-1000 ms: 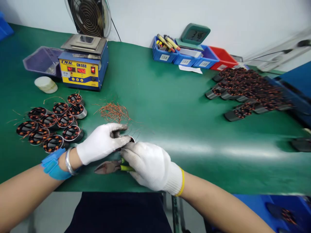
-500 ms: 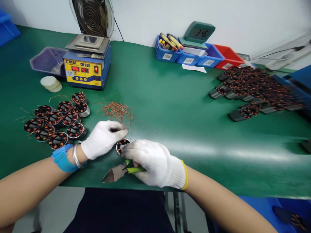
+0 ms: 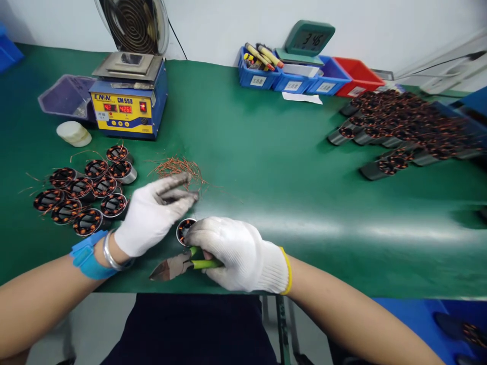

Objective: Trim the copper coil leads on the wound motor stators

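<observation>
My left hand (image 3: 152, 215), in a white glove with darkened fingertips, has its fingers stretched out and apart. It hovers just in front of a loose pile of copper wire clippings (image 3: 177, 167). My right hand (image 3: 232, 253), gloved too, grips diagonal cutters (image 3: 173, 266) by their green handles, the jaws pointing left. Its forefinger and thumb side also cover part of a motor stator (image 3: 182, 230), a metal ring with copper windings on the table before me. The right half of that stator is hidden. Several like stators (image 3: 79, 187) stand grouped to the left.
A solder pot (image 3: 129, 111) with lit red digits stands at the back left, beside a purple bin (image 3: 64, 101) and a white round pad (image 3: 74, 133). Blue tool boxes (image 3: 258, 78), a red box (image 3: 357, 76) and a clock (image 3: 310, 38) line the wall. Many stators (image 3: 399, 121) crowd the right.
My left hand has opened its fingers and lifted away from beside the stator. My right hand keeps the cutters at the stator. The whole view has shifted slightly.
</observation>
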Available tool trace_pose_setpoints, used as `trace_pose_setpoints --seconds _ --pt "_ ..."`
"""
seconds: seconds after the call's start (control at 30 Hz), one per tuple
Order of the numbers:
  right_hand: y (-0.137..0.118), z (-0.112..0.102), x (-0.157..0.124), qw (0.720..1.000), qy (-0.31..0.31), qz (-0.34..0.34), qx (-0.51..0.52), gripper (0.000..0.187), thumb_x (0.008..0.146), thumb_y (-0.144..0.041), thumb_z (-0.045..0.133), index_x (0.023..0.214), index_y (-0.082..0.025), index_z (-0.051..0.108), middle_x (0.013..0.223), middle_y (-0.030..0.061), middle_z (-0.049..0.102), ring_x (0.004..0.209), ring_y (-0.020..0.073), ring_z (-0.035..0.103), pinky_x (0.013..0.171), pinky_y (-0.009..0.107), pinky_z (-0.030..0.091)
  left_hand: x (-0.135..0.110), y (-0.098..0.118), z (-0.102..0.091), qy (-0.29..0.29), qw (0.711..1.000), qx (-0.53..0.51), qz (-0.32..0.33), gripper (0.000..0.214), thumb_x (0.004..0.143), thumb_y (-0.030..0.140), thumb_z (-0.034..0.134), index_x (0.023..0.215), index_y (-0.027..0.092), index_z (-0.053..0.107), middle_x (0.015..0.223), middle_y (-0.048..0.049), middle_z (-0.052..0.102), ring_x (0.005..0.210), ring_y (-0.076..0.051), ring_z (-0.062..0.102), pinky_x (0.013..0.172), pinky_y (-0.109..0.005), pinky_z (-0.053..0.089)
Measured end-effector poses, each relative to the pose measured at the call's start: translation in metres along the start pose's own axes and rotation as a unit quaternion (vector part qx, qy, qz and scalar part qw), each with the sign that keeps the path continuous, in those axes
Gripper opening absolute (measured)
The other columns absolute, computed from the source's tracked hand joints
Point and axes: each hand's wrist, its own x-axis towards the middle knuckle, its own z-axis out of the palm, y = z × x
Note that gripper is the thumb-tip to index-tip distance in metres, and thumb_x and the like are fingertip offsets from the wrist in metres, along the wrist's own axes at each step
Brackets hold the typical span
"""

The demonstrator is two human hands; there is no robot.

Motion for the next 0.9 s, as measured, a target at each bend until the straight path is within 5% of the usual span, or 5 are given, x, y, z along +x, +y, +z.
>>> trace_pose_setpoints --seconds 0.1,0.27,0.4,0.63,0.9 --pt "0.0 -0.003 -0.001 0.999 0.016 -0.003 0.03 0.041 0.072 -0.015 0.057 0.112 -0.018 0.057 0.108 0.0088 0.069 0.088 0.0183 0.065 0.072 0.028 0.052 0.002 0.005 -0.013 0.099 0.991 -0.045 0.073 0.062 0.068 0.036 0.078 0.122 0.012 0.058 0.091 -0.0085 0.076 0.086 -0.023 0.073 0.082 -0.031 0.059" --pt "0.005 -0.028 -0.006 0.988 0.09 0.123 0.004 0.049 0.068 -0.016 0.056 0.117 -0.02 0.054 0.112 0.0082 0.066 0.099 0.0207 0.064 0.084 0.033 0.052 -0.005 -0.002 -0.025 -0.109 0.992 0.029 -0.049 0.094 0.065 0.031 0.078 0.146 0.014 0.033 0.124 -0.0183 0.066 0.113 -0.033 0.064 0.092 -0.047 0.056" --pt "0.014 -0.047 -0.011 0.957 -0.01 0.248 -0.148 0.055 0.068 -0.017 0.054 0.123 -0.021 0.055 0.115 0.0084 0.065 0.099 0.0238 0.063 0.075 0.033 0.05 -0.012 -0.01 -0.018 -0.155 0.985 0.009 -0.077 0.087 0.073 0.031 0.07 0.148 0.011 0.03 0.129 -0.0182 0.063 0.122 -0.031 0.058 0.102 -0.048 0.049" --pt "0.012 -0.049 -0.011 0.933 -0.111 0.243 -0.239 0.054 0.072 -0.019 0.052 0.126 -0.02 0.055 0.117 0.009 0.064 0.097 0.0245 0.061 0.068 0.031 0.045 -0.011 -0.017 -0.012 -0.153 0.986 -0.035 -0.063 0.076 0.076 0.031 0.067 0.141 0.004 0.036 0.123 -0.0201 0.066 0.116 -0.029 0.062 0.104 -0.048 0.047" --pt "0.004 -0.054 0.002 0.93 -0.124 0.222 -0.266 0.053 0.072 -0.021 0.052 0.125 -0.02 0.057 0.116 0.0098 0.064 0.095 0.0247 0.061 0.07 0.032 0.044 -0.01 -0.022 -0.011 -0.164 0.986 -0.019 -0.029 0.065 0.079 0.029 0.062 0.138 0.01 0.044 0.12 -0.0146 0.069 0.118 -0.026 0.062 0.102 -0.042 0.05"
